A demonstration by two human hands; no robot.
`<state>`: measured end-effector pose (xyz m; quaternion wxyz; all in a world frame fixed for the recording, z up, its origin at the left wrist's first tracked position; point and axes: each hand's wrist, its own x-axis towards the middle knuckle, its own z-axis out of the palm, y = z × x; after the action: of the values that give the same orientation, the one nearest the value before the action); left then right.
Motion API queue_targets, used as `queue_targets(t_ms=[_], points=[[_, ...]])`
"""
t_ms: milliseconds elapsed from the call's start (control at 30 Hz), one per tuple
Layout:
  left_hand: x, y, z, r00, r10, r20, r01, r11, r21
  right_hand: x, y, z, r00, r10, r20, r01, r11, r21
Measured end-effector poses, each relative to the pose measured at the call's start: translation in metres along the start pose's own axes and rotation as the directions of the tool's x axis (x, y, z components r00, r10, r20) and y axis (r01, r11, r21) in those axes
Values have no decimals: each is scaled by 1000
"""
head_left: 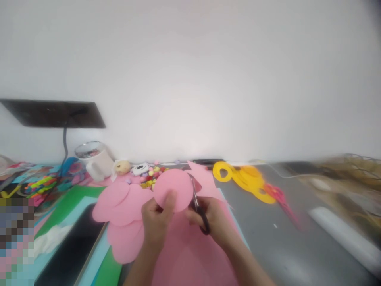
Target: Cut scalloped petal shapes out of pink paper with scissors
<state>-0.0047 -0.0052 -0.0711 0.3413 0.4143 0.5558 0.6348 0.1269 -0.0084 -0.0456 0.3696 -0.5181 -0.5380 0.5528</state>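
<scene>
Left hand has a pink paper circle pinched under the thumb, just below center frame. Right hand is curled round black-handled scissors by its right edge, kinda too blurry to say if they're touching.

The left grip holds a pink disc, the right grip scissors.

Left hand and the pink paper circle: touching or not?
Touching. The head view shows the left hand gripping the pink paper circle, its thumb pressed over the lower part.
</scene>
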Motion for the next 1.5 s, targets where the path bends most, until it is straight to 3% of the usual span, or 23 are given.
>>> queue_targets(t_ms=[567,933,1167,1367,1500], points=[[0,0,0,1000,-4,-5,4,1000,17,1,3,1,1000,-2,-18,2,1000,16],[0,3,0,998,-51,21,51,999,1,4,7,-2,981,-77,-178,108,979,174],[-2,5,3,989,-105,100,105,994,9,4,3,-2,971,-104,-214,162,949,271],[3,2,3,966,-152,210,195,960,-202,6,8,-3,959,-110,-262,196,922,333],[7,2,1,950,-165,265,231,942,-243,7,11,-4,948,-120,-293,211,931,299]])
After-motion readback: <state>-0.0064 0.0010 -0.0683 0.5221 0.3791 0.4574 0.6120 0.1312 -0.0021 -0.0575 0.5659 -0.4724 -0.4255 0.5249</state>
